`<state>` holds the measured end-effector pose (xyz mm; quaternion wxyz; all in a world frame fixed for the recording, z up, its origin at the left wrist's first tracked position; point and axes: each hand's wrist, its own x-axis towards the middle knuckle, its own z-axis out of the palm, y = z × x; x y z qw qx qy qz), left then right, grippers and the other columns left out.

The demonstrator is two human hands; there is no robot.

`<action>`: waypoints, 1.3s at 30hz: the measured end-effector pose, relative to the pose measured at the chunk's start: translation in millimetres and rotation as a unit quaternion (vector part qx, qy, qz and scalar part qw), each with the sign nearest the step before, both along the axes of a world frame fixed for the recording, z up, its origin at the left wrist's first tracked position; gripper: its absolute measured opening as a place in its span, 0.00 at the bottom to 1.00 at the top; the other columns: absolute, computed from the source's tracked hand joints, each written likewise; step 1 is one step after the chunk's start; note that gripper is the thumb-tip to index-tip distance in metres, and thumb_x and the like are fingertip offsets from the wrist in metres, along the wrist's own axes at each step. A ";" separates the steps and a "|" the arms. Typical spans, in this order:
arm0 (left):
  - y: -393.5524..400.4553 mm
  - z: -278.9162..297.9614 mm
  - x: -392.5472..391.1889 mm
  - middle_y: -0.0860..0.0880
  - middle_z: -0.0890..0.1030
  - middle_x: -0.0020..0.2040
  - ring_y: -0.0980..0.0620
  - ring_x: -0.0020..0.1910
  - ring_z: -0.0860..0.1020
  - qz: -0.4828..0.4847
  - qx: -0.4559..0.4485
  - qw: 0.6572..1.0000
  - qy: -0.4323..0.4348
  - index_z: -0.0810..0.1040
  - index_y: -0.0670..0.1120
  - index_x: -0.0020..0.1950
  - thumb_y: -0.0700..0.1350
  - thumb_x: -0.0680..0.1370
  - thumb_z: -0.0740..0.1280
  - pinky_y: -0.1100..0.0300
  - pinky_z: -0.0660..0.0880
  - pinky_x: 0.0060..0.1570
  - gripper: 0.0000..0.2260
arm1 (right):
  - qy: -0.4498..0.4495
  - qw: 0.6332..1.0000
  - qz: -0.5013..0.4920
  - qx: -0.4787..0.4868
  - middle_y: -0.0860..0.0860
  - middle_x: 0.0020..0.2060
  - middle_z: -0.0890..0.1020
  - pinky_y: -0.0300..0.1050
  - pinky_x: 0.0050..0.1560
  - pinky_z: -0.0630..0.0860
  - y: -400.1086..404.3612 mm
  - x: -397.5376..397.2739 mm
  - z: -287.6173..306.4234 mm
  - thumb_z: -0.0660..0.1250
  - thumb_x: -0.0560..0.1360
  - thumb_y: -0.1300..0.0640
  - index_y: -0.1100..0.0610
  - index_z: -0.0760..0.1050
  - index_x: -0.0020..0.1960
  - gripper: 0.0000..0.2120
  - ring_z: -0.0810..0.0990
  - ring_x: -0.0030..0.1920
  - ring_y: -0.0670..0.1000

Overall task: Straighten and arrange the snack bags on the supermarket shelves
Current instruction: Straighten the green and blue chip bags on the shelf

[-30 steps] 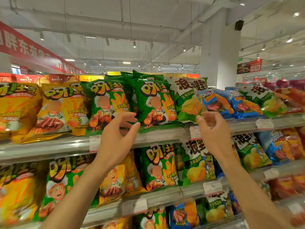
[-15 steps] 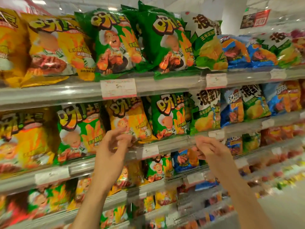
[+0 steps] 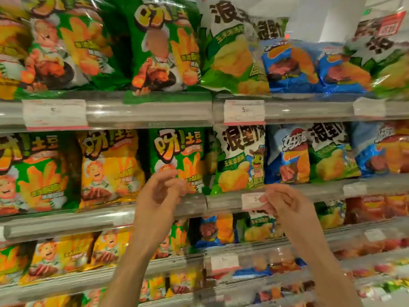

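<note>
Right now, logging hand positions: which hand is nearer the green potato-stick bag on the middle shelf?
Left hand, overlapping green potato-stick bag's lower edge; right hand lies farther right, by a price tag.

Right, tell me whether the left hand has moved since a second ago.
Yes. The left hand has dropped from the top shelf's price rail to the rail one shelf below, in front of a green snack bag.

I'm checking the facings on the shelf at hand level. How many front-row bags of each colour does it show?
Green fries bags: 2
Yellow fries bag: 1
White-and-green corn bags: 2
Blue bags: 2
Total: 7, counting the front row only; the bags behind are too hidden to count.
</note>
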<state>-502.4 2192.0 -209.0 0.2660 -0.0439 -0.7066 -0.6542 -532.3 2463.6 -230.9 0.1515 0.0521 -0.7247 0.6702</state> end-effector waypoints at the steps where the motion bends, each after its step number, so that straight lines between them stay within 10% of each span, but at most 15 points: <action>1: 18.5 0.5 -4.9 0.52 0.86 0.46 0.57 0.48 0.84 0.009 0.000 1.000 0.001 0.81 0.50 0.55 0.41 0.81 0.69 0.66 0.79 0.46 0.05 | 0.005 1.000 0.012 0.002 0.50 0.44 0.88 0.37 0.44 0.81 15.9 -6.9 2.6 0.68 0.81 0.55 0.48 0.83 0.51 0.05 0.86 0.44 0.49; 8: 106.0 12.0 -27.2 0.54 0.86 0.50 0.54 0.51 0.84 0.050 -0.027 0.998 0.012 0.81 0.57 0.58 0.54 0.79 0.71 0.45 0.80 0.56 0.08 | 0.030 0.997 0.062 0.025 0.48 0.45 0.88 0.42 0.47 0.82 93.4 -47.1 19.5 0.69 0.79 0.50 0.44 0.83 0.49 0.04 0.86 0.48 0.48; 32: 165.9 59.1 -46.6 0.55 0.86 0.49 0.55 0.47 0.85 0.067 -0.028 0.994 0.076 0.82 0.56 0.54 0.57 0.72 0.70 0.64 0.81 0.44 0.13 | 0.088 0.991 0.004 0.096 0.43 0.43 0.87 0.40 0.45 0.81 175.1 -71.2 67.2 0.67 0.81 0.55 0.47 0.81 0.53 0.05 0.86 0.44 0.44; 39: 212.9 76.5 -57.3 0.55 0.86 0.48 0.56 0.48 0.84 0.117 -0.052 0.988 0.091 0.81 0.55 0.55 0.47 0.79 0.71 0.54 0.83 0.48 0.06 | 0.134 0.987 0.032 0.086 0.44 0.43 0.87 0.42 0.48 0.83 210.9 -90.8 96.5 0.68 0.81 0.55 0.48 0.82 0.52 0.04 0.85 0.44 0.43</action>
